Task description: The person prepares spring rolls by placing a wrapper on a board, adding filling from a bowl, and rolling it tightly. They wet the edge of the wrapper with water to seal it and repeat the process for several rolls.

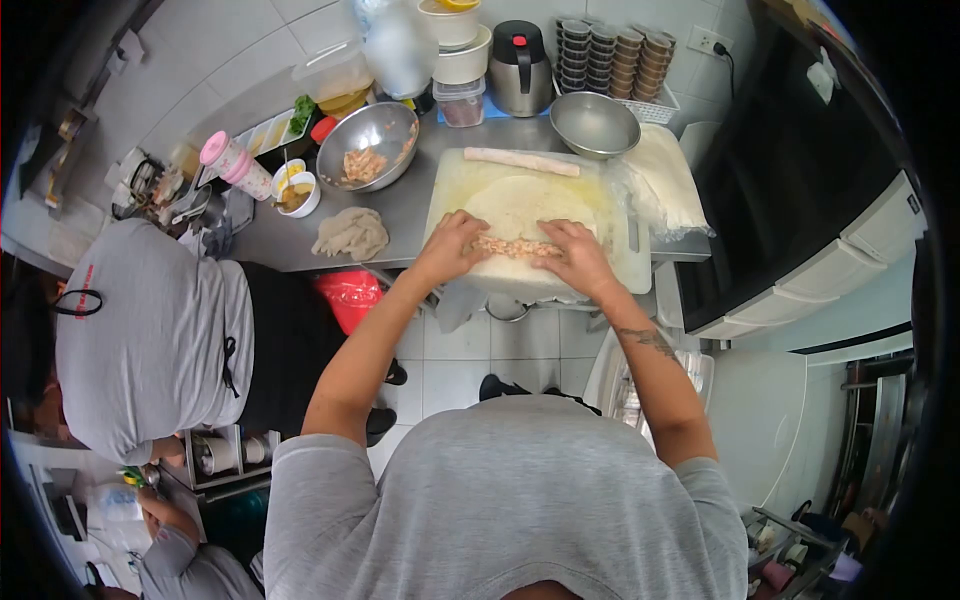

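Now, head view: one picture, looking down over the person's own grey-shirted shoulders.
Left hand (452,245): is lying palm down, fingers half curled, pressing on the wrapper (515,205) just left of the filling (515,246).
Right hand (578,255): is mirroring it, fingers bent and touching the wrapper at the filling's right end.
Grip: both hands are sitting loosely, neither a fist nor spread wide; whether the fingertips are pinching the wrapper's edge cannot be told.
Filling: is lying as a narrow strip between the two hands, touching both.
Wrapper: is spreading out beyond the fingertips on the cutting board (445,190).
Beyond the hands: a finished roll (520,160) is lying across the board's far edge, with an empty steel bowl (595,123) behind it.
Left of the left hand: a steel bowl of mix (368,145) and a crumpled cloth (350,233) are sitting well apart from it.
Further left: a co-worker (150,330) in grey is bending over.
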A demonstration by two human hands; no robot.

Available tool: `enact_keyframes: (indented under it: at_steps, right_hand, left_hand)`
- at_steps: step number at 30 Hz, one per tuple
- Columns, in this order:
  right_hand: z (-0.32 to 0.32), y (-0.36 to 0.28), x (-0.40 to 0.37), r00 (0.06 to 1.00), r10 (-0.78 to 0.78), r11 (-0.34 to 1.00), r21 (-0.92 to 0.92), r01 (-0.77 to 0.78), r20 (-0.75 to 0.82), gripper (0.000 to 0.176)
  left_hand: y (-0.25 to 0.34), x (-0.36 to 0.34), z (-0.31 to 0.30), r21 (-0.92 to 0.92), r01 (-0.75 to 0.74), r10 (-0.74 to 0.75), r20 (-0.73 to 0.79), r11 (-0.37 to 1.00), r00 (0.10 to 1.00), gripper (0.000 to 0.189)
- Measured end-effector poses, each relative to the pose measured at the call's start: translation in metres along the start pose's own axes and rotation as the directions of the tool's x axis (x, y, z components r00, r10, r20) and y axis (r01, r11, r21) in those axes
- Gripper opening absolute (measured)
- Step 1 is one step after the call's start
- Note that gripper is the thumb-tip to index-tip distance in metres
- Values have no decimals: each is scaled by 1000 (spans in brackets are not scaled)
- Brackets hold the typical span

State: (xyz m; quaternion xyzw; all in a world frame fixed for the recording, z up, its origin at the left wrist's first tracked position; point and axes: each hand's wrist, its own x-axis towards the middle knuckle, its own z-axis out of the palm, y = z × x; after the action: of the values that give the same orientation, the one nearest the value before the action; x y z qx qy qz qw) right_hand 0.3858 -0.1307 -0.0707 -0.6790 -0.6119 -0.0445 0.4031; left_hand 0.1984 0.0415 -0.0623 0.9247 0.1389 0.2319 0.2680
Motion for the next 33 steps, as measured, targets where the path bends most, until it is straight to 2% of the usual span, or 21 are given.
enact_keyframes:
  at_steps: [1,4,7,10,12,13,14,16,17,19,20,21,23,24,28,31,33]
  right_hand:
    - [5,-6,3,999,-34,999,-11,34,-1,28]
    - [32,-8,5,994,1,1000,3,-1,110,36]
    - [35,-6,4,991,49,998,-38,-44,121,34]
    - [27,-7,7,995,71,997,-38,-69,76,23]
    - [32,-12,7,1000,9,993,-116,-12,-24,24]
    - [34,-10,6,1000,6,993,-121,-8,-14,26]
    - [37,-9,6,1000,3,992,-125,-4,-3,28]
    - [40,-6,7,987,48,997,-61,-40,153,34]
    - [41,-5,7,984,65,997,-61,-55,166,32]
    - [34,-11,10,975,98,994,-57,-89,197,30]
    - [34,-11,12,987,74,996,-54,-67,145,26]
    - [34,-12,11,995,47,998,-49,-43,90,23]
    - [32,-12,11,997,24,999,-43,-21,76,20]
    - [30,-11,9,992,32,999,-44,-27,119,21]
    - [34,-5,8,970,107,994,-53,-97,217,28]
    - [27,-4,7,993,51,998,-32,-47,110,28]
    - [16,-4,4,993,13,999,-34,-9,121,25]
  left_hand:
    - [2,3,1,18,-22,22,-10,1000,1000,22]
    - [0,5,20,82,-95,97,-30,992,995,20]
    - [-6,4,25,125,-117,119,-10,985,993,19]
    - [2,0,21,62,-69,73,-64,996,995,14]
    - [7,3,20,56,-70,76,-117,996,990,13]
    - [10,2,23,83,-85,96,-136,993,986,14]
    - [10,3,27,92,-89,99,-115,992,988,18]
    - [1,4,39,95,-90,93,-37,991,995,29]
    - [-4,2,43,91,-82,80,26,993,996,36]
    - [-7,-6,47,90,-75,71,52,993,996,39]
    - [-11,-3,46,97,-79,74,55,992,996,41]
    - [-7,-2,41,78,-61,61,11,995,998,39]
    - [11,-7,28,38,-36,38,-76,999,996,34]
    - [16,-7,25,29,-27,31,-115,999,993,26]
    - [5,-10,30,43,-13,13,4,999,1000,28]
    - [4,-8,30,45,-15,16,-14,999,1000,27]
    - [4,-11,30,31,-27,28,-39,999,999,26]
